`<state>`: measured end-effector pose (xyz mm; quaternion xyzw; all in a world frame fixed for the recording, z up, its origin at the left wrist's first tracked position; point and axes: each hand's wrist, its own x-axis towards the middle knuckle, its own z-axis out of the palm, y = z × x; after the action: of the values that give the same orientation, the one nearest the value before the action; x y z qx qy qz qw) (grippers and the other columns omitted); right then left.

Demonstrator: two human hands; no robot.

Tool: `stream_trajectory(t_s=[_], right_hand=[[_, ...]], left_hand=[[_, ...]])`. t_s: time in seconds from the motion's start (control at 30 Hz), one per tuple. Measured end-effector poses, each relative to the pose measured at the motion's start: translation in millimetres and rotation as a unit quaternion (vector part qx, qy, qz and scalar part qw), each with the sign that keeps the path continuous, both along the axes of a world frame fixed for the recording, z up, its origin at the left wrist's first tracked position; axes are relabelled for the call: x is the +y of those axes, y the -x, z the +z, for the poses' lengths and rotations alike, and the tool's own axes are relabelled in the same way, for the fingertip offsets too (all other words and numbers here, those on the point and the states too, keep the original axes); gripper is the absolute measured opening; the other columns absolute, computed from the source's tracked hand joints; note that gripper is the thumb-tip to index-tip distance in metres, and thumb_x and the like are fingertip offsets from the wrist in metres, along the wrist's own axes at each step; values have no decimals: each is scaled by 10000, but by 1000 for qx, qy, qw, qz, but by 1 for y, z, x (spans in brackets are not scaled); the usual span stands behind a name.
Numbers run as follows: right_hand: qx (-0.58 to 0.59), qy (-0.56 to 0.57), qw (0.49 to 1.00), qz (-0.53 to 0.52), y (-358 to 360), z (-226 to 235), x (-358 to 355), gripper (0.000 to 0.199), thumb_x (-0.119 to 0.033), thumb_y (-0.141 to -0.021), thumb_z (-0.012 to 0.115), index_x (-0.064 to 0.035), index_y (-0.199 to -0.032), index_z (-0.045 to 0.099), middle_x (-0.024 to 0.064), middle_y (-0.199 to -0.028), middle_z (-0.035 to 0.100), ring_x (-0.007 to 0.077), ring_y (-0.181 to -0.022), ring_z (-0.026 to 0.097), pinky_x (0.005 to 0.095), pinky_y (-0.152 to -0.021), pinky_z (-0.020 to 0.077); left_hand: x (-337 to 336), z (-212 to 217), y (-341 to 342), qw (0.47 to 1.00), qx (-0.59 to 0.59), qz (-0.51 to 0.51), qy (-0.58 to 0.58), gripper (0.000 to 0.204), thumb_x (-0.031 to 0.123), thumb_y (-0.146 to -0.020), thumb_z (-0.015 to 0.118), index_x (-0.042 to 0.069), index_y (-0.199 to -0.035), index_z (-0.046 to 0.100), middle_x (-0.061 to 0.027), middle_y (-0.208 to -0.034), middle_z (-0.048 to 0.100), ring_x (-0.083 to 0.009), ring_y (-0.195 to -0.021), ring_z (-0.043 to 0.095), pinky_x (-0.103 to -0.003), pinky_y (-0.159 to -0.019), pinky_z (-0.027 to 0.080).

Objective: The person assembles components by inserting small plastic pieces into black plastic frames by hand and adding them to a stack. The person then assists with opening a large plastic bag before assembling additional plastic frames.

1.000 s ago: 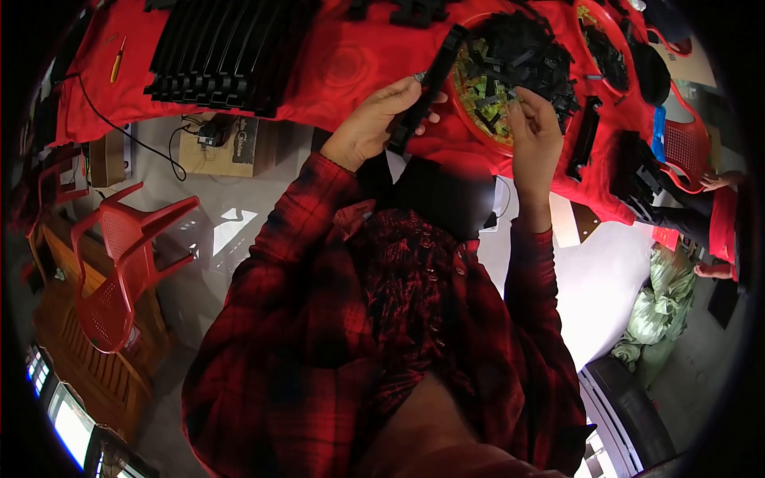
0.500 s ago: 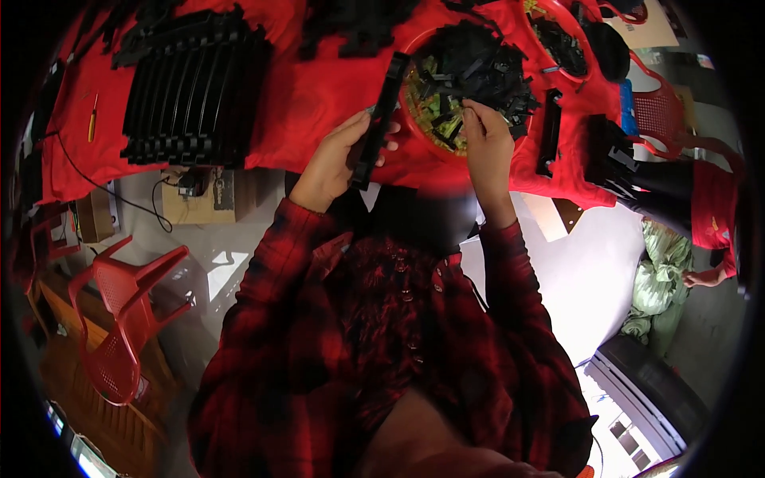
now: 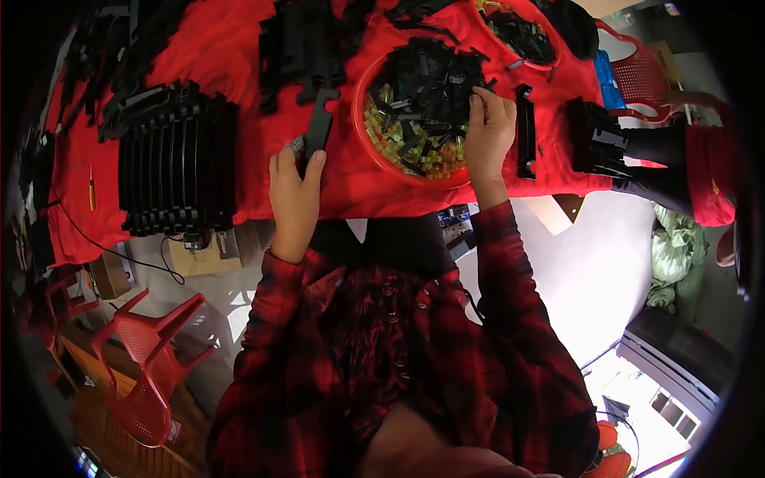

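My left hand is closed round the lower end of a black plastic bar, which stands tilted up in front of the table edge. My right hand is over the right side of a red basin, thumb and forefinger pinched together. A small black plastic piece pokes out at those fingertips. Inside the basin lie many small black pieces and, toward me, yellowish clear bits. To the left of my left hand sits a stack of long ribbed black bars.
Dark parts lie beyond my left hand on the red cloth. A second red basin and a black bar are at right. A yellow-handled screwdriver lies far left. On the right, a person in red and black is beside black parts.
My left hand has moved left with the black bar, away from the basin. My right hand has gone from the basin's near side to its right side. The whole view has shifted.
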<state>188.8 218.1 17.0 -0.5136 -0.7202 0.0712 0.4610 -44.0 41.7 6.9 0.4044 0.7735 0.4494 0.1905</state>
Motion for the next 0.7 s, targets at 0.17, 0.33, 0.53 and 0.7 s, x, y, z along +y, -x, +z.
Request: stream_trajectory(t_s=[0.17, 0.33, 0.53, 0.7], right_hand=[[32, -26, 999, 7, 6, 11, 11, 99, -84, -930, 643, -31, -997, 694, 97, -868, 603, 234, -735, 593, 337, -658, 492], [653, 408, 581, 263, -12, 29, 13, 446, -353, -989, 606, 57, -1163, 602, -15, -762, 521, 51, -517, 352, 200, -505, 295], [622, 456, 534, 346, 8, 43, -15, 926, -696, -833, 569, 16, -1406, 420, -12, -889, 522, 78, -505, 326, 189, -485, 320], [565, 474, 576, 353, -14, 13, -28, 807, -622, -850, 646, -30, -1374, 485, 36, -1006, 664, 83, -618, 539, 240, -456, 434]], left_hand=[[2, -1, 2, 955, 292, -29, 37, 309, 230, -866, 726, -14, -1014, 606, -199, -974, 607, -378, -953, 547, -446, -817, 435], [25, 35, -23, 952, 301, -25, -47, 310, 185, -847, 732, -3, -1068, 624, -173, -1000, 615, -369, -958, 555, -436, -859, 436], [91, 94, -103, 861, -423, -230, -166, 185, 93, -988, 578, -19, -1132, 549, -72, -1032, 662, -94, -707, 668, -192, -556, 499], [117, 93, -133, 821, -470, -291, -141, 125, 111, -986, 586, -3, -993, 535, -92, -951, 708, -95, -603, 644, -200, -496, 486]])
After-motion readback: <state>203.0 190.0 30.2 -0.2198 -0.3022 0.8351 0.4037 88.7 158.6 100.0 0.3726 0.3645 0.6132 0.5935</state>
